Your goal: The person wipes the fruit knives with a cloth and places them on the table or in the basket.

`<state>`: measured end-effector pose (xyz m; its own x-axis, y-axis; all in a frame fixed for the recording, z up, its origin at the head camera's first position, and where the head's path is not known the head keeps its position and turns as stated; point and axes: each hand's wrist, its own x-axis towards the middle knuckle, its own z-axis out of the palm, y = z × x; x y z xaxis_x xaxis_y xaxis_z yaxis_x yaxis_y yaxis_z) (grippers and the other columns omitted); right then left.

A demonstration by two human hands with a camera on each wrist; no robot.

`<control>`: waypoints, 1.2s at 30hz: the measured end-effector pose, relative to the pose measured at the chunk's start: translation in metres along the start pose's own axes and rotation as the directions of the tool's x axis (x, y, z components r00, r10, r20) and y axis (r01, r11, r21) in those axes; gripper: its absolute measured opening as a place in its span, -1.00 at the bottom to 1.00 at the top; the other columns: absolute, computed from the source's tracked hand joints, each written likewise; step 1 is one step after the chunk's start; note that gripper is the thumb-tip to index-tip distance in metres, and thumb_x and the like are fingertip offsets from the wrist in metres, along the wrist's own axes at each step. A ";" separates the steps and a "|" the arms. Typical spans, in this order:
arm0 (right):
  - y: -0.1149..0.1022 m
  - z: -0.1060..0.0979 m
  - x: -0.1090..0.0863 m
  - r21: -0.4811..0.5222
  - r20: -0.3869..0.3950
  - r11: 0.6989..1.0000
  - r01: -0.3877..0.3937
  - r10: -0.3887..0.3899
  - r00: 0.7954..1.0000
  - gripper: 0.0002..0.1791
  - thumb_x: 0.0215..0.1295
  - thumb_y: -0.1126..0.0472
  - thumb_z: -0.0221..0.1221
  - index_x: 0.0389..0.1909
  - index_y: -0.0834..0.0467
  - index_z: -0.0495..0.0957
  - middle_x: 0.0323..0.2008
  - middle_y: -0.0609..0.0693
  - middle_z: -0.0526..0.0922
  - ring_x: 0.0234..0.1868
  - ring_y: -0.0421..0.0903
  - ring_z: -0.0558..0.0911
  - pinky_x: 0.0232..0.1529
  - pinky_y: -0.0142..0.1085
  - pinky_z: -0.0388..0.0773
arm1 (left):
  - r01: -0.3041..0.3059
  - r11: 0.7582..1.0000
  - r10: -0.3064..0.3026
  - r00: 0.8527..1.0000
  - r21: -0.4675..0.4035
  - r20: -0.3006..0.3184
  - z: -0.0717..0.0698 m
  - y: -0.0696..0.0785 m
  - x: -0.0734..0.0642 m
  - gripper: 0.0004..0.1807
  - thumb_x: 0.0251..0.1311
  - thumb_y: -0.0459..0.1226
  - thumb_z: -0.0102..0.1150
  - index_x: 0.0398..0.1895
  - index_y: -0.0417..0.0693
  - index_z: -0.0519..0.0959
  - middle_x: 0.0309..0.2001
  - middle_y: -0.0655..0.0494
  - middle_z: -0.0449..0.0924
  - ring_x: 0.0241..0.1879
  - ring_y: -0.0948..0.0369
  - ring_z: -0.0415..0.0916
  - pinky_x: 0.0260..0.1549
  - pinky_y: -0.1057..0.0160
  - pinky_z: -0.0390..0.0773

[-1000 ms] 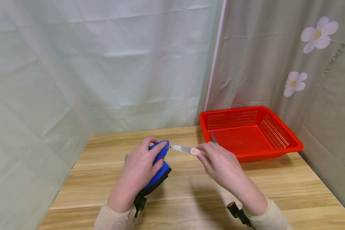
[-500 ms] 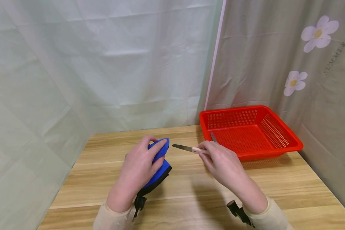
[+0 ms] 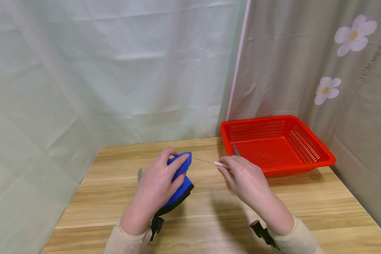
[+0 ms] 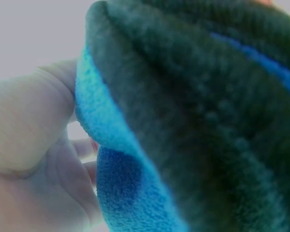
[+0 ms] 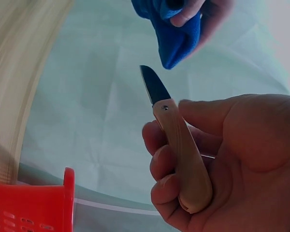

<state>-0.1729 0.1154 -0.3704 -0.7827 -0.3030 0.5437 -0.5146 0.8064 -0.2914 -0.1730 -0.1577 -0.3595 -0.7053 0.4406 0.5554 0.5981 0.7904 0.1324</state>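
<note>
My left hand (image 3: 157, 185) pinches a folded blue cloth (image 3: 180, 188) with dark edging, its fingers and thumb on the upper fold. In the left wrist view the cloth's dark side covers much of the frame. My right hand (image 3: 246, 176) grips a folding knife (image 5: 181, 145) by its pale wooden handle, fingers wrapped round it. The knife's blade (image 5: 154, 86) is unfolded and points toward the cloth, with a small gap between them in the right wrist view. From the head, the blade appears edge-on as a thin line.
A red perforated basket (image 3: 276, 169) stands behind and right of my right hand. Inside its left end lies another blade (image 3: 236, 150). A grey blade-like tip (image 3: 140, 174) shows left of my left hand on the wooden table (image 3: 114, 169). Curtains (image 3: 165, 70) hang behind.
The knife has rolled in my right hand, so its blade went from flat-side to edge-on. My left hand and the cloth have shifted slightly right.
</note>
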 end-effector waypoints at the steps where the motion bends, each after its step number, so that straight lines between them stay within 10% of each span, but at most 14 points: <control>1: 0.000 0.000 0.000 -0.005 0.001 1.000 0.001 -0.001 1.000 -0.83 0.47 0.10 0.47 -0.06 0.09 0.78 -0.32 -0.10 0.71 -0.35 -0.12 0.61 -0.35 -0.19 0.63 | -0.005 1.000 0.005 1.000 -0.003 -0.001 0.000 0.001 0.000 -0.44 0.29 -0.30 0.57 0.37 -0.07 0.72 0.17 -0.14 0.59 -0.15 -0.08 0.71 -0.16 -0.07 0.75; 36: -0.006 0.003 -0.004 0.023 0.039 0.998 0.053 -0.053 0.998 -0.66 0.19 0.26 0.66 -0.04 0.06 0.81 -0.21 -0.13 0.71 -0.38 -0.20 0.61 -0.46 -0.34 0.54 | -0.109 0.994 0.109 0.991 -0.003 0.081 0.017 0.034 0.002 -0.42 0.30 -0.21 0.60 0.39 0.03 0.71 0.20 -0.12 0.58 -0.01 -0.04 0.69 -0.04 -0.06 0.77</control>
<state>-0.1680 0.1101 -0.3732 -0.7672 -0.3652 0.5273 -0.5629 0.7775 -0.2804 -0.1604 -0.1227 -0.3675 -0.6649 0.5569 0.4978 0.6722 0.7367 0.0735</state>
